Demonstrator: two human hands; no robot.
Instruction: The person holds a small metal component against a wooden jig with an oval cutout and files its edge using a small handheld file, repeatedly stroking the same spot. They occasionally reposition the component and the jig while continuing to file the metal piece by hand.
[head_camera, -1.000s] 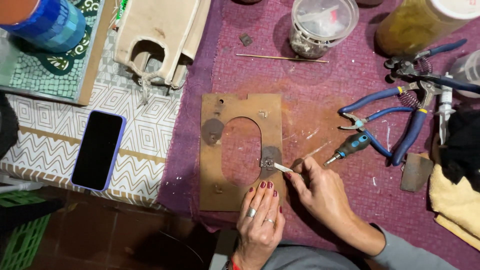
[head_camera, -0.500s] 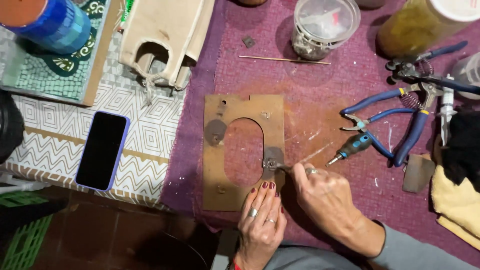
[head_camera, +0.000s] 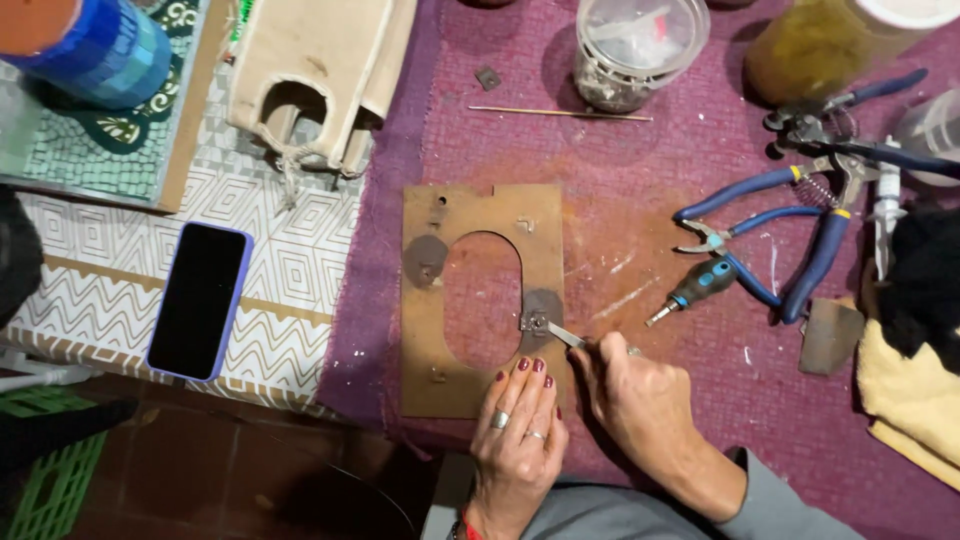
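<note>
A brown board (head_camera: 484, 210) with an oval hole lies flat on the purple cloth (head_camera: 640, 200). My left hand (head_camera: 515, 430) rests on the board's near edge, fingers together and pressed flat, holding nothing. My right hand (head_camera: 640, 395) grips a thin metal tool (head_camera: 565, 337) whose tip touches a small metal fitting (head_camera: 533, 322) at the right rim of the oval. Two more dark round patches with fittings sit on the board's left side.
Blue-handled pliers (head_camera: 760, 215) and a small screwdriver (head_camera: 692, 290) lie to the right. A clear jar (head_camera: 635, 50), a thin stick (head_camera: 560, 113), a phone (head_camera: 197, 300), a cloth bag (head_camera: 310, 70) and a yellow cloth (head_camera: 905, 400) surround the board.
My right hand has shifted slightly, keeping the thin tool's tip at the fitting on the oval's right rim. My left hand stays on the board's near edge.
</note>
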